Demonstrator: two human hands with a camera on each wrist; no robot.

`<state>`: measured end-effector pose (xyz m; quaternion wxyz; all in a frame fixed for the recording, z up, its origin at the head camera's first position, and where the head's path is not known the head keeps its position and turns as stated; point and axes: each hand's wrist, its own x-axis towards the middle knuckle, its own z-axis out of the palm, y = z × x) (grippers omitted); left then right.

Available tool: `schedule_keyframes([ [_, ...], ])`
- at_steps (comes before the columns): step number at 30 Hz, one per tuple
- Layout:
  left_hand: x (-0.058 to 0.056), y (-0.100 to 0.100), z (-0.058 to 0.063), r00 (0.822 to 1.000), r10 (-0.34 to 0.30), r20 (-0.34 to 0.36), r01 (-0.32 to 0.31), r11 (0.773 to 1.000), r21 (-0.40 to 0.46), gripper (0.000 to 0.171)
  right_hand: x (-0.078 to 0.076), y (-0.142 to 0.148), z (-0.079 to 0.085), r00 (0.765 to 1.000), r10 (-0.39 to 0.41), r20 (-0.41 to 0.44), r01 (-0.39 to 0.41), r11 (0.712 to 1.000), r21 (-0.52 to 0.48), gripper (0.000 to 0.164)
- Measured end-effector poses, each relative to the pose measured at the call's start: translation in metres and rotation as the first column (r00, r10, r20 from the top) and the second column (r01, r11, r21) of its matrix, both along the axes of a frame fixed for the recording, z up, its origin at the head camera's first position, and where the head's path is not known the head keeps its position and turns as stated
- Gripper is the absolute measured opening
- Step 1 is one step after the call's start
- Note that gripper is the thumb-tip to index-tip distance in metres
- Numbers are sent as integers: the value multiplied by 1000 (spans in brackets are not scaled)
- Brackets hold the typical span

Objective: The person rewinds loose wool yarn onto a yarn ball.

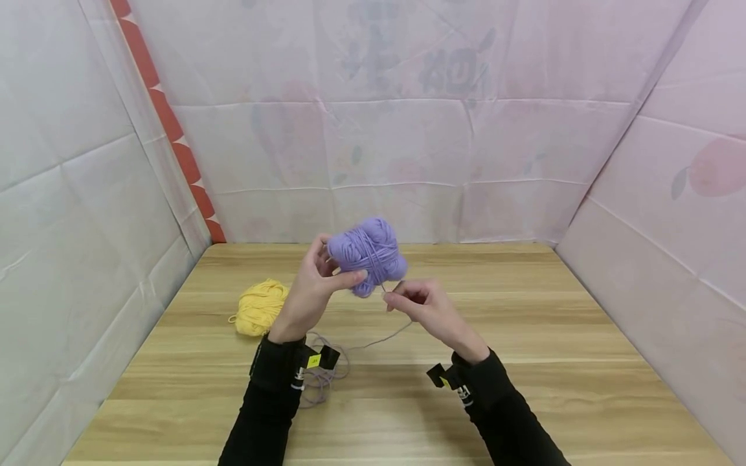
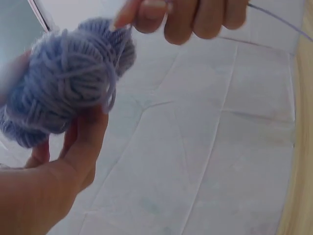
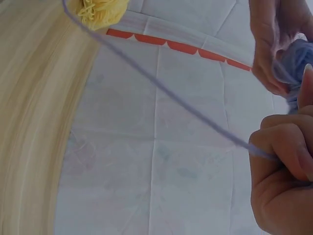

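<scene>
My left hand (image 1: 307, 288) grips a purple ball of yarn (image 1: 368, 252) above the table, thumb across its near side and fingers behind. Strands are wound crosswise round the ball's middle, and it bulges into several lobes. Just right of it, my right hand (image 1: 428, 309) pinches the purple strand (image 1: 389, 336) between thumb and fingertips, close below the ball. In the right wrist view the strand (image 3: 166, 90) runs out of the curled fingers down toward the table. The left wrist view has the ball (image 2: 68, 73) with the right hand (image 2: 190, 17) at its upper end.
A yellow ball of yarn (image 1: 261, 307) lies on the wooden table (image 1: 524, 362), left of the left hand. Loose purple loops (image 1: 319, 382) lie by the left wrist, partly behind the sleeve. White printed sheets (image 1: 402, 149) stand round the table's back and sides.
</scene>
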<state>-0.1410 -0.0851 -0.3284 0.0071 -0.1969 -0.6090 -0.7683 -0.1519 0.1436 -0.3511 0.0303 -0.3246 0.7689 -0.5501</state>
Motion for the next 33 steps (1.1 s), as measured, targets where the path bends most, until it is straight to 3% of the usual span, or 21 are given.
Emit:
schedule_keyframes([
  [5, -3, 3, -3, 995, 97, -18, -98, 994, -39, 51, 5, 5, 7, 1000, 25, -11, -25, 1000, -11, 15],
  [9, -5, 6, -4, 986, 155, -55, -161, 978, -129, 54, 9, 11, 14, 1000, 17, -22, -18, 999, -37, 14],
  [14, -8, 8, -6, 986, 153, -71, -167, 945, -281, 57, 14, 20, 22, 999, -34, -26, 32, 998, -48, 13],
  [19, -9, 9, -8, 992, 69, -101, -104, 910, -401, 57, 18, 27, 29, 998, -59, -23, 57, 994, -98, 11],
  [23, -10, 11, -10, 989, -55, -134, -16, 879, -477, 57, 19, 33, 31, 995, -81, -50, 73, 985, -154, 10],
  [28, -9, 12, -12, 965, -218, -143, 107, 831, -547, 56, 18, 38, 32, 989, -122, -84, 104, 975, -197, 7],
  [33, -5, 11, -9, 940, -321, -114, 222, 830, -512, 54, 15, 36, 32, 981, -156, -113, 130, 969, -208, 5],
])
